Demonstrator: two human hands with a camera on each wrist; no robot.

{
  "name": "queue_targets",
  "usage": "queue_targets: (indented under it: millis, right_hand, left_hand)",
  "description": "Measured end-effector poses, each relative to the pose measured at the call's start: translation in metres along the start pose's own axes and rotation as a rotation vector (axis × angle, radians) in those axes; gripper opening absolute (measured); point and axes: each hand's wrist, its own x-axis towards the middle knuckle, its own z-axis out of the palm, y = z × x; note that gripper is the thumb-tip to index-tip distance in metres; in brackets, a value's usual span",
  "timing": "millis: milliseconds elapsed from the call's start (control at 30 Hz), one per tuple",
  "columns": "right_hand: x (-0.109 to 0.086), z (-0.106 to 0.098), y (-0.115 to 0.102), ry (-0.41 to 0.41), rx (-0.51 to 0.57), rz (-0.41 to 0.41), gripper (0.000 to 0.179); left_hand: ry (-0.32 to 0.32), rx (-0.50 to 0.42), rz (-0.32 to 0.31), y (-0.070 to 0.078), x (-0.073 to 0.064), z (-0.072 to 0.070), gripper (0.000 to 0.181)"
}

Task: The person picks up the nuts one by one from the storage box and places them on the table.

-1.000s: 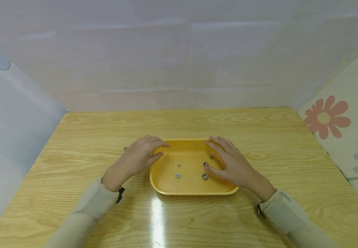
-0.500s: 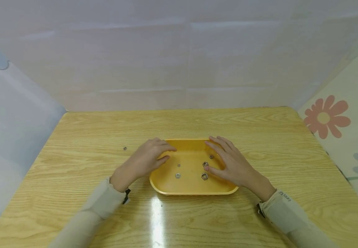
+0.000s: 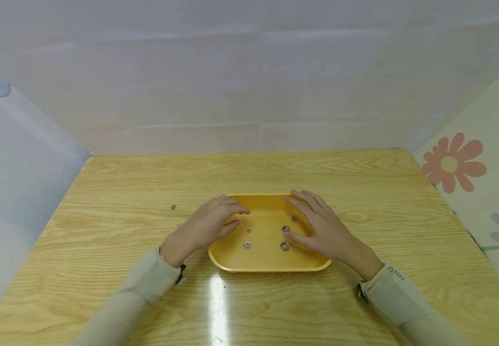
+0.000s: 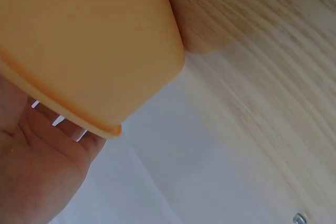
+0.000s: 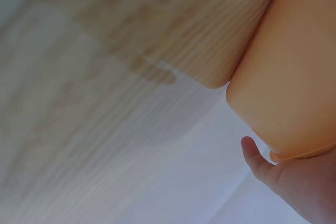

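A yellow tray (image 3: 266, 264) lies on the table with several metal nuts inside. One large nut (image 3: 285, 245) sits near its front, and another nut (image 3: 286, 229) lies just behind, by my right thumb. A smaller nut (image 3: 294, 218) is farther back. On the left half are a medium nut (image 3: 247, 245) and a tiny nut (image 3: 249, 230). My left hand (image 3: 212, 223) reaches over the left rim, fingers loosely bent, holding nothing visible. Over the right rim, my right hand (image 3: 327, 233) has its fingers spread. Whether either hand touches the rim is unclear.
A single nut (image 3: 173, 207) lies on the wooden table (image 3: 124, 192), left of the tray. Pale walls (image 3: 249, 96) surround the table's back and sides. A red flower print (image 3: 450, 164) is on the right side.
My left hand has moved to the right, its fingers reaching farther over the tray. The nut on the table now shows fully. My right hand and the nuts stay put.
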Motion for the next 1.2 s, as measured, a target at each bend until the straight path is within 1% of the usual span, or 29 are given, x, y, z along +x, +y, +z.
queue_targets:
  millis: [267,500,633,900,1200]
  right_hand:
    - [0.000,0.000,0.000,-0.005,0.010,0.003,0.080]
    - [0.000,0.001,0.001,-0.003,0.006,-0.003,0.080]
    - [0.000,0.001,0.002,-0.002,-0.001,-0.007,0.080]
    - [0.000,0.000,0.002,-0.001,-0.005,-0.003,0.080]
    - [0.001,0.000,0.002,0.001,-0.005,-0.002,0.080]
  left_hand:
    - [-0.030,0.001,-0.001,0.001,0.003,0.006,0.029]
    - [-0.068,-0.014,-0.015,0.002,0.006,0.014,0.028]
    - [-0.076,-0.002,-0.025,0.004,0.008,0.017,0.028]
    - [-0.110,0.085,-0.065,0.006,0.010,0.023,0.026]
    - [-0.114,0.182,-0.033,0.007,0.011,0.026,0.008]
